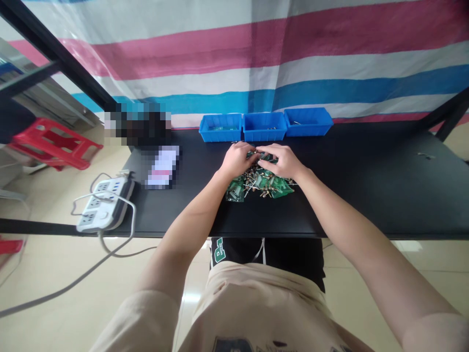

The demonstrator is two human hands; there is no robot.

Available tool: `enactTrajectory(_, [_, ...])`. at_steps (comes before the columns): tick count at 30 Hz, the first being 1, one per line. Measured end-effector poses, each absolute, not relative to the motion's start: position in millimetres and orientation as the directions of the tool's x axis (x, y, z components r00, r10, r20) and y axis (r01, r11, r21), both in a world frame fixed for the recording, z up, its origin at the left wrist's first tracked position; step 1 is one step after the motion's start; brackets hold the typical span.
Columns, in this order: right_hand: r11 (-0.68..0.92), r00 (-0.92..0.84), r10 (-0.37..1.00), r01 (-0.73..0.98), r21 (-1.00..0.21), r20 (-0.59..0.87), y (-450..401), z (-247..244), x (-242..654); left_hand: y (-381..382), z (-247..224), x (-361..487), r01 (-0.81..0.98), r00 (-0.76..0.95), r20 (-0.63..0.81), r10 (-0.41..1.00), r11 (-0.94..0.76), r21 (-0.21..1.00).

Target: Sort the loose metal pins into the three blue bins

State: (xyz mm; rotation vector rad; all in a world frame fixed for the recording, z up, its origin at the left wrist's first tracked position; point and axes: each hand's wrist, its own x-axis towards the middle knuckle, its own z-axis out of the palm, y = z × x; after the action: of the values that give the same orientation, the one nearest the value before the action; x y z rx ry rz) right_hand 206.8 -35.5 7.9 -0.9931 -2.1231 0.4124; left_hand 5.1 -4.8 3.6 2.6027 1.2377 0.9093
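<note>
A pile of small metal pin-like parts [252, 180], mixed with green-tinted plastic packets [282, 186], lies on the black table. Over the back left of this pile, my left hand [237, 159] bends its fingers inward; whatever is at their tips is too small to make out. My right hand [283, 160] reaches in from the other side, thumb and fingers apart, with the fingertips close to those of my left hand. A clear packet [235, 190] sits at the pile's front left corner.
Behind the pile stand a left blue bin [221, 136], a middle blue bin [264, 135] and a right blue bin [309, 129], with small pieces inside. A power strip [106, 205] with cables and a blurred-out phone [163, 166] are at left. Small metal pieces [425, 156] lie far right.
</note>
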Motion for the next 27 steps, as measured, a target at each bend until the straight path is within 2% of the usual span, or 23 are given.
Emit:
enactTrajectory(7, [0.708, -0.466, 0.702, 0.536, -0.459, 0.538, -34, 7, 206, -2, 0, 6, 0.697, 0.461, 0.476, 0.749, -0.638, 0.328])
enactTrajectory(20, [0.719, -0.509, 0.695, 0.515, -0.468, 0.508, -36, 8, 207, -2, 1, 7, 0.711, 0.460, 0.460, 0.759, -0.625, 0.321])
enactTrajectory(24, [0.671, -0.464, 0.738, 0.582, -0.459, 0.490, -34, 9, 209, -3, 2, 6, 0.713, 0.418, 0.481, 0.771, -0.606, 0.352])
enactTrajectory(27, [0.602, -0.380, 0.774, 0.691, -0.401, 0.507, -27, 9, 217, -4, 3, 7, 0.725, 0.386, 0.486, 0.784, -0.584, 0.367])
